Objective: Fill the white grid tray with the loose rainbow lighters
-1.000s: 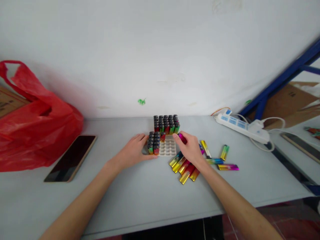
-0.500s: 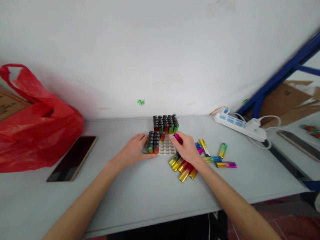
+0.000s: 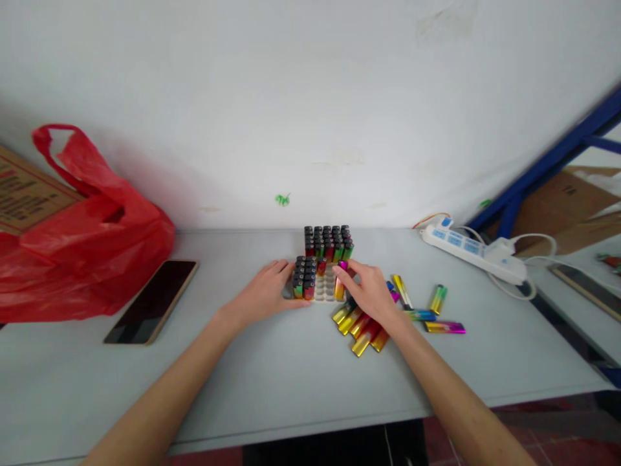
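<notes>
Right hand (image 3: 372, 292) pinches one shiny purple-gold lighter (image 3: 340, 285) at white pocketed tray (image 3: 324, 287); left hand (image 3: 262, 292), spread wide, seemingly touches tray's left end.

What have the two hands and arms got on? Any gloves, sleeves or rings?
The left hand and the right hand are both bare, with no gloves. No sleeves show on the forearms, and I can't see a watch or bracelet. Rings are too small to tell.
</notes>
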